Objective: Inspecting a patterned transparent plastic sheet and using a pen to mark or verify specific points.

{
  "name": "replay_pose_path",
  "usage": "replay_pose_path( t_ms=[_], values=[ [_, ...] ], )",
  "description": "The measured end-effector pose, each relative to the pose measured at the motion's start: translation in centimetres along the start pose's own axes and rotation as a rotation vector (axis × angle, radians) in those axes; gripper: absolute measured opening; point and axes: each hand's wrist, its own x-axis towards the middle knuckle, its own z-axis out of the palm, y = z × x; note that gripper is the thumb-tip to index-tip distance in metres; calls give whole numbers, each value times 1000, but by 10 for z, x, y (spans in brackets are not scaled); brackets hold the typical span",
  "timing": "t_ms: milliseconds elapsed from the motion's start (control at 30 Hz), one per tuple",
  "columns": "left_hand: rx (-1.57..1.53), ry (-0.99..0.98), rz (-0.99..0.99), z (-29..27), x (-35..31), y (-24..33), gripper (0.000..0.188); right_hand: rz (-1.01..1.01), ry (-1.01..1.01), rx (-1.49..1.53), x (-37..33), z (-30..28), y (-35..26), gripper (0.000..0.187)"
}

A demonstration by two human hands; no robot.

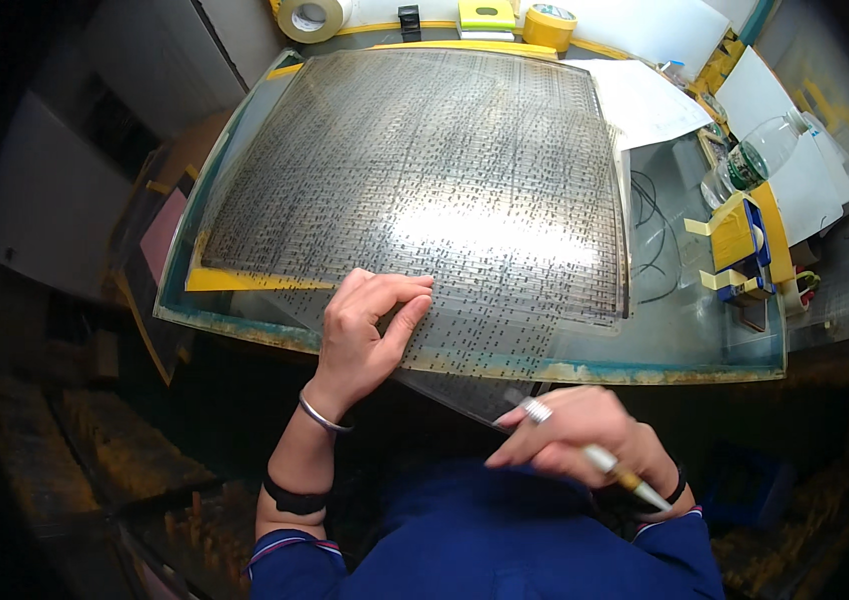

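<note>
A large see-through film sheet (385, 180) covered with rows of small dark marks lies over a glass-topped table (690, 345). Part of a marked sheet reaches past the table's near edge. My left hand (365, 325) rests over the sheet's near part, fingers bent and thumb brought close to the fingertips; what is between them, if anything, is too small to make out. Lower right, off the table's front edge, my right hand (585, 435) is closed round a slim pen-like tool (628, 482) with a white and gold-coloured handle. Its tip is blurred.
Tape rolls (311, 18) and a yellow round tub (550, 27) stand along the far edge. White paper (640, 100) lies at the back right. A plastic bottle (757, 155), a tape dispenser (740, 245) and dark cables (653, 235) are on the right. Yellow strips (245, 281) edge the film.
</note>
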Motion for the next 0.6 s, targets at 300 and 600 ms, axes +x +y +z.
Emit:
replay_pose_path(
  t_ms=[300, 600],
  values=[
    [23, -42, 32, 0, -4, -6, 21, 154, 343, -177, -29, -18, 1, 19],
    [63, -508, 282, -19, 3, 2, 69, 95, 404, -348, -25, -18, 8, 20]
  ],
)
